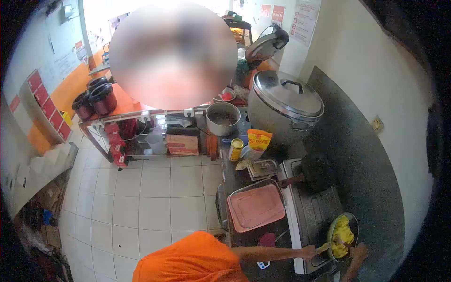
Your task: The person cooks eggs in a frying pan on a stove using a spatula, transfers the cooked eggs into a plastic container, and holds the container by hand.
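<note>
Yellow food [343, 229] in the near-right pan [355, 225]

I have my left hand [307, 253] closed around a pale handle [323, 247] at the pan's left side; my right hand [359, 254] is at its right edge, its grip too small to tell. Left of the stove [315, 209] lies a pink tray [257, 207]; farther, a yellow pouch [259, 138], then a large lidded pot [277, 117]

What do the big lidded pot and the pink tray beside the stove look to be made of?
Big pot: metal, probably aluminium or stainless steel; silvery-grey, with bright reflections on its lid.
Pink tray: probably plastic, given its even colour and fairly dull, smooth look; coated metal isn't ruled out.
</note>
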`<state>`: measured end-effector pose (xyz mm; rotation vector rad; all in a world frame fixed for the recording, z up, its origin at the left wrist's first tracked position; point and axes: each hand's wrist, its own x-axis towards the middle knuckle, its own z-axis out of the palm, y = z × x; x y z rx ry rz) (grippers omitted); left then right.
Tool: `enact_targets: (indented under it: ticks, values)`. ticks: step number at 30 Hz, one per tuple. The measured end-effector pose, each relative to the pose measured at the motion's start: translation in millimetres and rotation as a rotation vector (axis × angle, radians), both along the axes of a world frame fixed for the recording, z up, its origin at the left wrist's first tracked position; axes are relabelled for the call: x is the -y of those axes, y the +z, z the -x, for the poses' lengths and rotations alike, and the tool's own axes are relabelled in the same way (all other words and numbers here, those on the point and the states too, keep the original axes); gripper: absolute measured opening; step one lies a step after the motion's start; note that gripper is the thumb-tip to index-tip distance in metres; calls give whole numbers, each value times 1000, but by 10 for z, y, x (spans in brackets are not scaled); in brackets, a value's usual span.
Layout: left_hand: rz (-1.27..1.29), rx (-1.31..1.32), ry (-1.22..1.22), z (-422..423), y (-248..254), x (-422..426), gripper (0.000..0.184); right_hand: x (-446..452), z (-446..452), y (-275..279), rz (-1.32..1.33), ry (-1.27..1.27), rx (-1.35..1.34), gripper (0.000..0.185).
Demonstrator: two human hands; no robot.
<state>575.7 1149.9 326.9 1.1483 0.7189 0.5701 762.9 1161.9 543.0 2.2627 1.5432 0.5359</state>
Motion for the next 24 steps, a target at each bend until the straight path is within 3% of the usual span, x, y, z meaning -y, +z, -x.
enact_targets:
  ticks: [2,5,11,14,17,20,21,23,24]
  values:
    - [2,-2,0,-8,12,-17,48,35,-598,-204,53,-19,118,49]
    - [11,-5,-1,14,25,-29,48,571,20,425,-41,9,143,40]
    - [27,3,-2,85,21,-4,48,679,-48,364,201,128,-193,30]
    - [25,19,0,118,32,-15,48,550,163,62,60,59,-192,34]
    - [27,27,-3,167,37,-3,48,337,128,-416,-126,174,-311,42]
    - [-1,30,-7,211,82,-41,48,10,-171,-659,-129,132,-340,50]
    - [-11,34,-11,210,57,-50,48,221,718,163,-74,0,-432,55]
    - [-25,47,-49,252,-7,50,49,121,330,97,-57,54,-612,66]
    - [-14,51,-93,250,-55,119,49,175,162,133,-3,31,-638,63]
